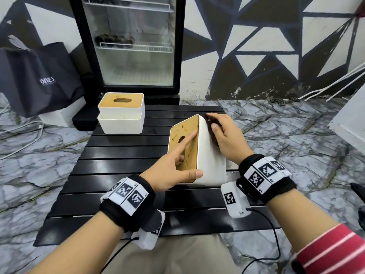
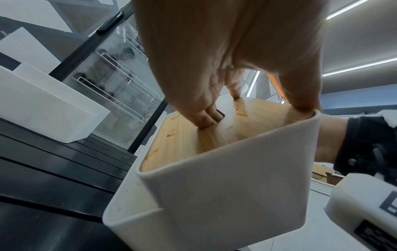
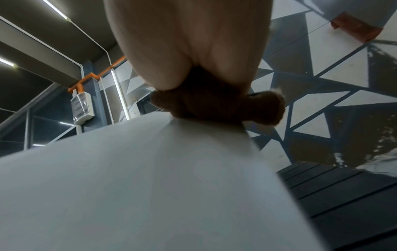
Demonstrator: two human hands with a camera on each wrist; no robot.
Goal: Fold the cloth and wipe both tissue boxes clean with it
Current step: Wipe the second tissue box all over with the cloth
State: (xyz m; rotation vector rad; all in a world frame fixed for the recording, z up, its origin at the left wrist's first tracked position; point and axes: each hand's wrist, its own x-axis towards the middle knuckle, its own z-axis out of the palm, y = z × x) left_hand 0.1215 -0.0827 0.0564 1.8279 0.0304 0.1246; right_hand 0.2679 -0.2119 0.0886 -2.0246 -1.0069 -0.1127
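left of the tipped tissue box (image 1: 209, 153), the second box (image 1: 121, 115) waits on the worktop (image 1: 118, 175). left hand (image 1: 173, 173) braces the tipped box's wooden lid, fingers hooked in the slot; right hand (image 1: 223, 133) presses the soft brown cloth (image 1: 212, 133) on its smooth, probably light and slippery side.
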